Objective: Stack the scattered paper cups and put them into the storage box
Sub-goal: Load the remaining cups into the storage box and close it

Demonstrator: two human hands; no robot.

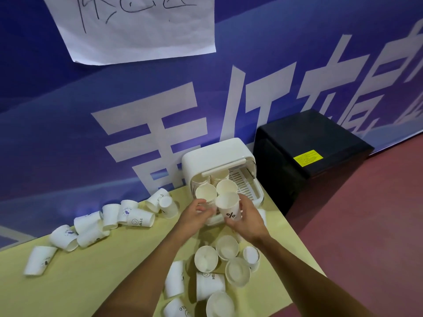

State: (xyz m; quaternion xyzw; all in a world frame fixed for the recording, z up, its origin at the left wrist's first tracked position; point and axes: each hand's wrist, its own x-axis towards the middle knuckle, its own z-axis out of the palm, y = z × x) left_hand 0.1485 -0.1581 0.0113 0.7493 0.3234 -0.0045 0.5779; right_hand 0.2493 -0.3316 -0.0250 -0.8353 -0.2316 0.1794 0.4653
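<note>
A white storage box (217, 154) with its lid raised stands at the table's back edge, with cup stacks (207, 193) inside its front. My right hand (248, 216) grips an upright white paper cup marked "%" (229, 205) just in front of the box. My left hand (194, 213) is beside that cup, fingers curled toward a stack at the box's opening; whether it grips that stack I cannot tell. Several loose cups (225, 255) stand and lie near my forearms. More cups (109, 219) lie on their sides along the wall at left.
The yellow table (91, 282) ends at right near the box, with red floor (366, 225) beyond. A black cabinet (309, 156) stands right of the box. A blue banner wall (91, 110) runs behind the table.
</note>
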